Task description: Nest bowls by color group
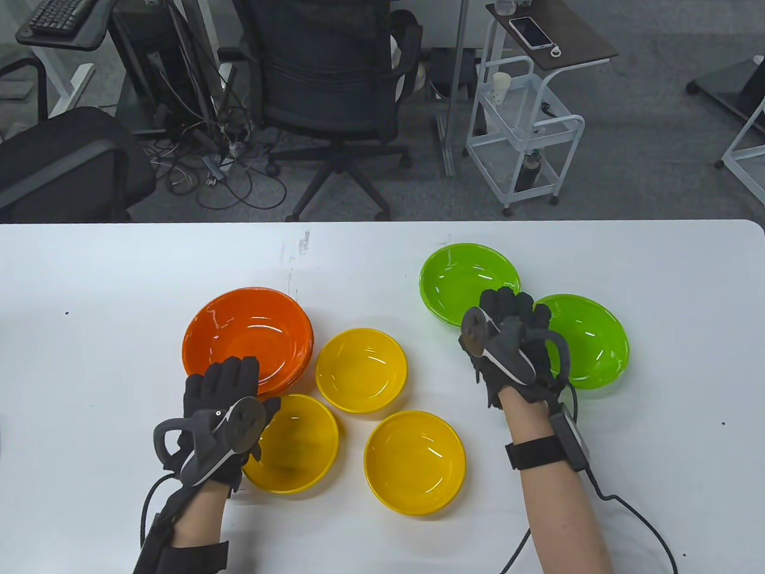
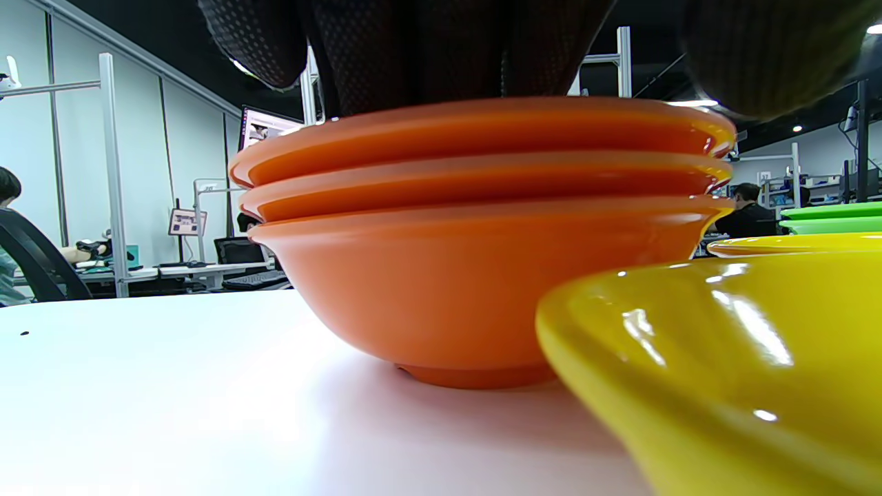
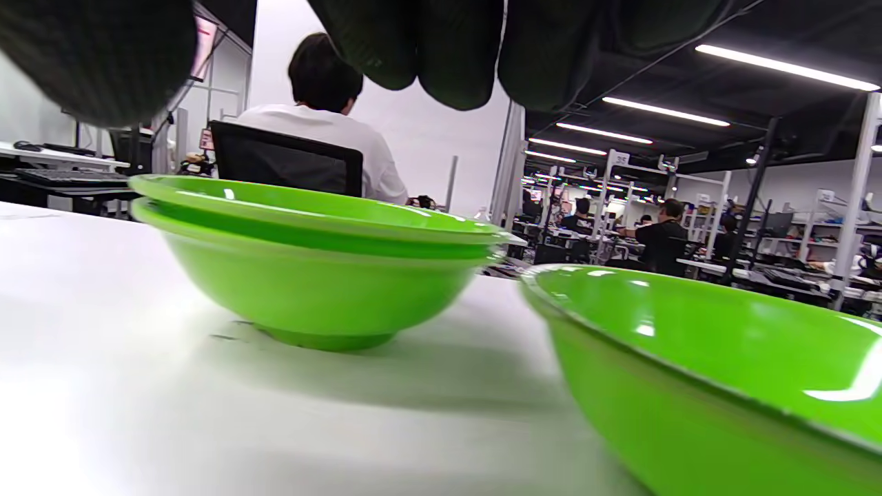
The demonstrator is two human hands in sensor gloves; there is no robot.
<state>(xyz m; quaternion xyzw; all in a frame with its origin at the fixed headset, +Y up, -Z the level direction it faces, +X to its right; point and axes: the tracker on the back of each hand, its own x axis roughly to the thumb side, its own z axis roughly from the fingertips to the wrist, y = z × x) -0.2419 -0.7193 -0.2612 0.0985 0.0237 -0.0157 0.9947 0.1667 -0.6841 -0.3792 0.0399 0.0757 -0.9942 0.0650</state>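
Observation:
A stack of three nested orange bowls (image 1: 248, 335) stands left of centre; it also shows in the left wrist view (image 2: 482, 227). Three yellow bowls lie singly: one in the middle (image 1: 361, 371), one at front left (image 1: 299, 445), one at front (image 1: 414, 461). Two nested green bowls (image 1: 463, 278) stand at the right, seen also in the right wrist view (image 3: 310, 255), with a single green bowl (image 1: 588, 344) beside them. My left hand (image 1: 251, 385) rests its fingers (image 2: 413, 55) on the orange stack's near rim. My right hand (image 1: 496, 311) hovers open between the green bowls.
The white table (image 1: 119, 311) ends at its far edge, with an office chair (image 1: 329, 78) and a white cart (image 1: 520, 137) behind it. The front-left yellow bowl (image 2: 723, 358) sits close against the orange stack.

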